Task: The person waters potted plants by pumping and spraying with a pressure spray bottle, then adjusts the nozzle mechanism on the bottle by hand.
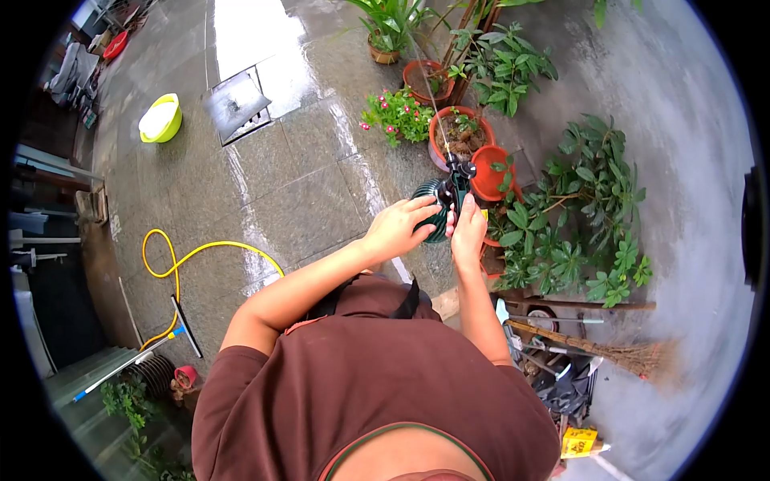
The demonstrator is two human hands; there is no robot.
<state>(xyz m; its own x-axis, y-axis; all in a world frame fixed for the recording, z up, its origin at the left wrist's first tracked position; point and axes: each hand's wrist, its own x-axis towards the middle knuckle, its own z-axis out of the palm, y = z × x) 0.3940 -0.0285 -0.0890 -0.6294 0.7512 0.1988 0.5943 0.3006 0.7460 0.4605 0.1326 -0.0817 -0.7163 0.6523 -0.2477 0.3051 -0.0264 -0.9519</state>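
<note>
A dark green ribbed spray bottle (430,192) with a black spray head (457,170) is held out in front of my body. My right hand (468,234) is wrapped round its handle, just below the head. Across the bottle's rounded side lies my left hand (399,229), its fingers curved over the ribs and steadying it. From the nozzle a thin jet of water runs forward over the potted plants. The nearest pot is a terracotta one (439,146) with soil and small plants, just beyond the nozzle. Beside it stands an orange-red pot (489,173).
Leafy plants (553,232) crowd the right by the wall. Pink flowers (397,115) grow ahead. A lime-green basin (172,108) and a metal floor cover (238,104) are ahead left. A yellow hose (210,245) and a squeegee (189,330) lie left; a twig broom (609,349) lies right.
</note>
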